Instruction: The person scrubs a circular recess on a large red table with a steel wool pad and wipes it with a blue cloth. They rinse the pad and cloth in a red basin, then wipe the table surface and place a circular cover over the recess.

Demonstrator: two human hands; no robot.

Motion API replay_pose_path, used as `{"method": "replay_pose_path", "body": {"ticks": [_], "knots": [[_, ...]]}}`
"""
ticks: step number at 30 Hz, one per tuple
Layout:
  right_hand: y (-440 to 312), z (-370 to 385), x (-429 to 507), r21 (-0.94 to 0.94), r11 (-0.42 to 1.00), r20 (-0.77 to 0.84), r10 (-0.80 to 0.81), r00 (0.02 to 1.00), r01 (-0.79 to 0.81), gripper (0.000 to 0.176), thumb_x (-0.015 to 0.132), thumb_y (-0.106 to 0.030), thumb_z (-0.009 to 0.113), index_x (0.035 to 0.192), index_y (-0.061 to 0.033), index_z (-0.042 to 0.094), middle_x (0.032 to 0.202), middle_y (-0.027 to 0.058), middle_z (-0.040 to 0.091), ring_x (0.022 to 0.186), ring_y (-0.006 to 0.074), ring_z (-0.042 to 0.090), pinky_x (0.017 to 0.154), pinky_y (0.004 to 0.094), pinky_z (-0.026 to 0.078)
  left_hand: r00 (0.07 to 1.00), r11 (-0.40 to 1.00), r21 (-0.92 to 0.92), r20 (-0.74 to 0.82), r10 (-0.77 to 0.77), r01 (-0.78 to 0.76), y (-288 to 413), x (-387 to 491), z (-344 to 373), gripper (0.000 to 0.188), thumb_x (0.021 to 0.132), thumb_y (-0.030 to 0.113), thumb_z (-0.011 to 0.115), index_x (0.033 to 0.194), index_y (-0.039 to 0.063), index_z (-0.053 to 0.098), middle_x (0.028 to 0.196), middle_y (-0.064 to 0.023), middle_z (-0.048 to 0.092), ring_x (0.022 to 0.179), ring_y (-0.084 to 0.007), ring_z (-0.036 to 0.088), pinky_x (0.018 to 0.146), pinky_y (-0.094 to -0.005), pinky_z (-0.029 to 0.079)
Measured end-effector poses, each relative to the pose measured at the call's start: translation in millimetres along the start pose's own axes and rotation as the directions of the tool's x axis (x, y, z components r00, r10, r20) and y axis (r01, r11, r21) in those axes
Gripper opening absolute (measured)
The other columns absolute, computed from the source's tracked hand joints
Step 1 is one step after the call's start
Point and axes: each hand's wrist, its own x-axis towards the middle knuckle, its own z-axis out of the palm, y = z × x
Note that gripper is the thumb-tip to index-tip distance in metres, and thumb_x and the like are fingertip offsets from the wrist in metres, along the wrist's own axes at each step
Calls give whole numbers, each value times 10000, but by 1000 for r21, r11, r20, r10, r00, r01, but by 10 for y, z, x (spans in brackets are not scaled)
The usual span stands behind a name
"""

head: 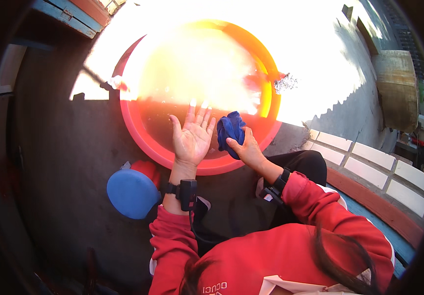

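Observation:
My right hand (248, 145) grips a bunched blue cloth (230, 133) over the near right part of a large red plastic basin (167, 158). To its left my left hand (193, 138) is held palm up with the fingers spread, holding nothing, also above the basin. Brownish water (156, 118) with small bubbles shows in the shaded near half of the basin. Strong sunlight washes out the far half, so what lies there is hidden. A black strapped device (188, 193) sits on my left wrist, and another (276, 186) is on my right.
A round blue object (132, 193) and a red item (147, 171) stand on the concrete floor left of the basin. On the right runs a white-tiled ledge (366, 171) with a red and blue edge. A weathered board-like block (396, 90) stands at the far right.

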Motion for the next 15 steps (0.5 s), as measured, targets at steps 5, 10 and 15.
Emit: {"method": "replay_pose_path", "body": {"ticks": [5, 10, 15], "knots": [[-331, -110, -343, 440, 882, 284, 40, 958, -167, 609, 960, -322, 696, 1420, -43, 412, 1245, 155, 589, 1108, 251, 623, 954, 337, 505, 988, 987, 45, 11, -154, 153, -89, -460, 188, 806, 1041, 637, 348, 1633, 123, 160, 1664, -190, 231, 1536, -321, 244, 1220, -445, 285], [-923, -314, -774, 685, 532, 508, 143, 849, -499, 455, 960, -213, 618, 1387, -160, 470, 1213, 66, 596, 1027, 186, 625, 819, 336, 555, 907, -340, 852, 420, -10, -398, -262, -928, 635, 568, 964, 15, 543, 1513, 144, 472, 1586, -100, 422, 1493, -355, 351, 1202, -467, 314], [-1641, -602, -1136, 665, 711, 273, 54, 961, -229, 497, 929, -102, 666, 1387, -106, 473, 1177, 56, 612, 1027, 149, 628, 880, 277, 535, 927, -840, 542, 334, 172, -40, 75, -1452, 1353, 731, 900, -6, 587, 1560, 254, 409, 1650, -41, 316, 1544, -349, 223, 1194, -666, 162]]}}
